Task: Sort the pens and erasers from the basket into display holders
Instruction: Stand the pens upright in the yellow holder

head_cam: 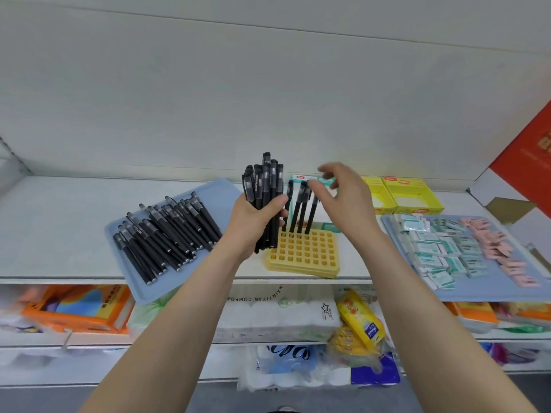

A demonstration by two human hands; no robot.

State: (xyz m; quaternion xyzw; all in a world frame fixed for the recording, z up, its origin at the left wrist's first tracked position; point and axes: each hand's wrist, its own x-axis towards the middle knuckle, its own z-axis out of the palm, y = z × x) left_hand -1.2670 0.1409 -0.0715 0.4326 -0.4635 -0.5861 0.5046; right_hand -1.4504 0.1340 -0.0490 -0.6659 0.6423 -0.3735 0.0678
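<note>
the left hand (253,222) is clenched round a bundle of black pens (265,186), holding it about mid-barrel, upright, caps up, lower ends hanging just over the near left corner of the yellow holder (307,254). the right hand (346,201) hovers released, fingers loosely spread and holding nothing. its thumb tip is close to the caps of the standing pens (298,210), though whether it touches one cannot be told.

those four pens stand in the holder's back row, between the two hands, long axes near vertical with a slight lean to the right, caps on top. the other holes are unfilled, so the sorting looks barely begun.

left of the left hand, more loose pens (167,234) lie heaped on a blue tray (222,192), long axes mostly slanting from near left to far right. right of the right hand, the erasers (441,248) lie scattered on a second blue tray (489,292). both trays and the holder sit on the shelf (59,228).

the pens should handle as light, stiff and smooth, and in a bundle they may slide against each other. each is best pinched singly just below the cap, kept vertical, and lowered tip-first into a hole. the erasers look small, light and grippy, easy to pinch by their sides.
</note>
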